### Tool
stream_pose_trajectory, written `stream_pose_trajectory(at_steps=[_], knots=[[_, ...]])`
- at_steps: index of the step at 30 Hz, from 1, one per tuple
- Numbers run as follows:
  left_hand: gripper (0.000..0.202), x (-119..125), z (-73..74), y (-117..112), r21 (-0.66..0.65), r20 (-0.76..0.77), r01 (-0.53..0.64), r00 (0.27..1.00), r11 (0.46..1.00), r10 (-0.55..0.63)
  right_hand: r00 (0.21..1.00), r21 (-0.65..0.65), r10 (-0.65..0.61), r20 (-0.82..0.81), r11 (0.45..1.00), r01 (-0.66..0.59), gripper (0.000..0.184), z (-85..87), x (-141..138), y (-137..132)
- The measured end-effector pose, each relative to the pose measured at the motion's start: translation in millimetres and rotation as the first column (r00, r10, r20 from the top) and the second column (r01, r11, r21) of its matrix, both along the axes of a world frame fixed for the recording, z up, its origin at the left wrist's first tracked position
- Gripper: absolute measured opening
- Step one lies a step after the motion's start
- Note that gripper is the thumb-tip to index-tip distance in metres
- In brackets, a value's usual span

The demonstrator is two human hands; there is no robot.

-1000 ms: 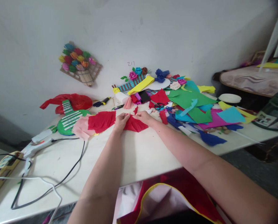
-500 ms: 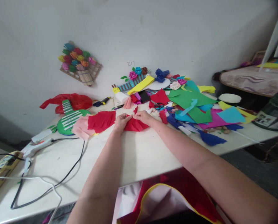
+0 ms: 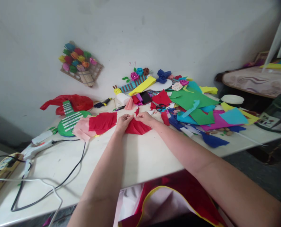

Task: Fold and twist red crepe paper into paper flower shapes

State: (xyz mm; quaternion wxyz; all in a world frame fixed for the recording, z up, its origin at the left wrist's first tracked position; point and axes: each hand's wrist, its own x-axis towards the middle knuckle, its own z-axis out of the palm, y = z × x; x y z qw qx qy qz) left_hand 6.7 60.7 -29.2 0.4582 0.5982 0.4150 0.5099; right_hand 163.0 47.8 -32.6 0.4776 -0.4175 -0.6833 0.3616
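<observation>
Two hands meet over one scrap of paper, right in the middle of the white table (image 3: 140,154). The left hand (image 3: 123,122) and the right hand (image 3: 145,119) both pinch the far edge of the red tissue piece (image 3: 137,127), fingertips almost touching each other. The piece lies flat on the table under and between them, with its lower part fanned out toward the person. Both grips are closed on the paper, fingers curled, nothing slack. I'd say the pinch sits at the top edge because the sheet is so thin: held from both sides at one spot, it stays put while the rest rests on the surface.

A larger red sheet (image 3: 102,122) lies just beside the left hand, overlapping a pink sheet (image 3: 82,130). Further left is the green guitar cutout (image 3: 71,121), and the glue gun (image 3: 40,143) lies near the table's left end, its black cable (image 3: 69,176) looping away. Scissors (image 3: 159,106) wait beyond the right hand, at the fringe of the big heap of coloured paper (image 3: 197,107), within reach and off the working patch.

Compared with a second ago, very little has shifted. The hands keep the same spot and the same pinch. The fingertips look drawn slightly closer together, and the red piece's near-right corner seems spread a touch wider. Everything around them lies as it did.
</observation>
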Motion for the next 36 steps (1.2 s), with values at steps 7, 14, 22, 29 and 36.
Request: stream_pose_trajectory(at_steps=[7, 14, 22, 29, 36], knots=[[0.034, -1.9, -2.3, 8.4, 0.119, -0.147, -0.122, 0.979, 0.985, 0.139, 0.996, -0.074, 0.021, -0.087, 0.997, -0.028, 0.027, 0.2, 0.1, 0.4], [0.038, -4.0, -0.8, 8.4, 0.158, -0.182, -0.207, 0.955, 0.965, 0.235, 0.96, -0.212, -0.07, -0.271, 0.977, 0.011, 0.02, -2.4, 1.9, 3.2], [0.036, -1.8, 0.3, 9.3, 0.137, -0.002, -0.391, 0.919, 0.91, 0.395, 0.827, -0.28, -0.009, -0.562, 0.943, -0.181, 0.037, 6.1, 4.0, -0.7], [0.036, 9.1, 6.3, 4.6, 0.156, 0.201, -0.578, 0.812, 0.801, 0.547, 0.81, -0.335, 0.12, -0.574, 0.869, -0.365, 0.028, 14.2, -3.7, -12.3], [0.035, 16.2, 4.2, 2.9, 0.018, 0.356, -0.372, 0.87, 0.928, 0.342, 0.879, -0.38, -0.098, -0.466, 0.92, -0.099, 0.009, 9.9, -9.5, -8.2]])
